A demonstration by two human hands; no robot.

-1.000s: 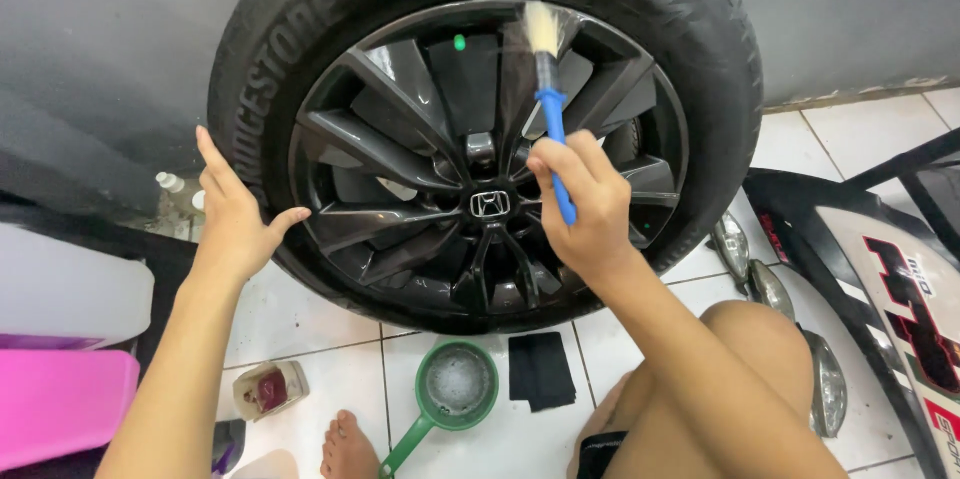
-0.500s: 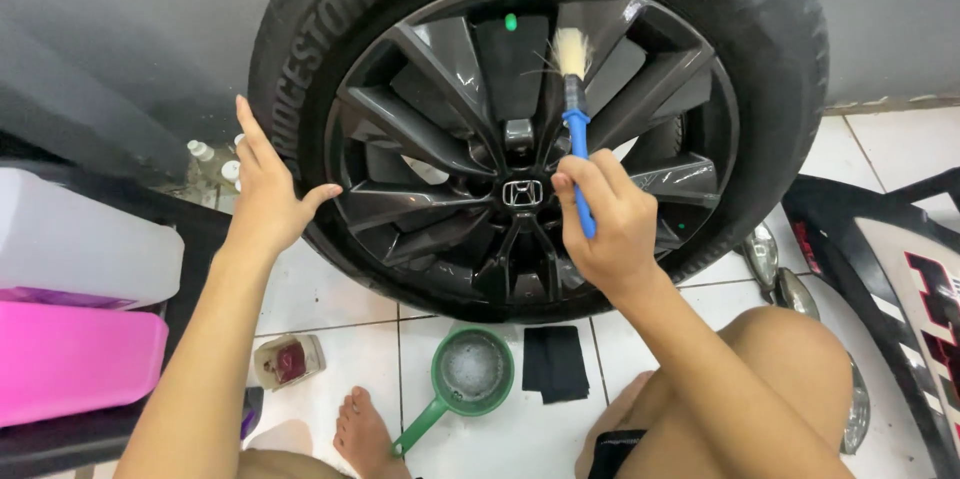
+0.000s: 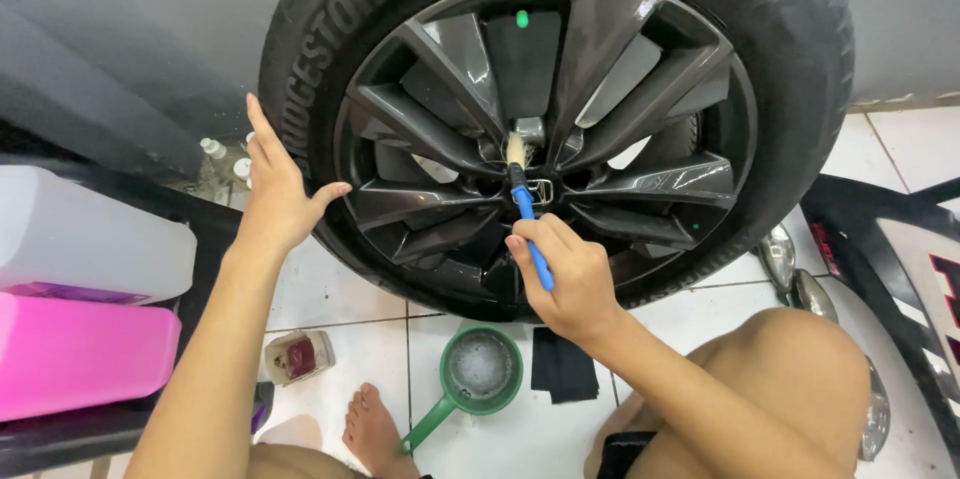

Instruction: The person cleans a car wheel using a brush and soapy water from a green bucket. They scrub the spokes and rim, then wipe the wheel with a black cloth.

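Detailing brush (image 3: 524, 217), centre frame: light, stiff blue handle, soft bristles on the wheel (image 3: 545, 139) hub; your right hand (image 3: 565, 279) fingers pinch its lower handle. Left hand (image 3: 278, 197), fingers spread, braces the tyre (image 3: 310, 59).

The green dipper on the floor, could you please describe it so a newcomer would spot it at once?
Start at the big black wheel and drop straight down to the white tiled floor. There lies the green dipper, a round cup of foamy liquid with a long handle. The flat black cloth beside it has neither.
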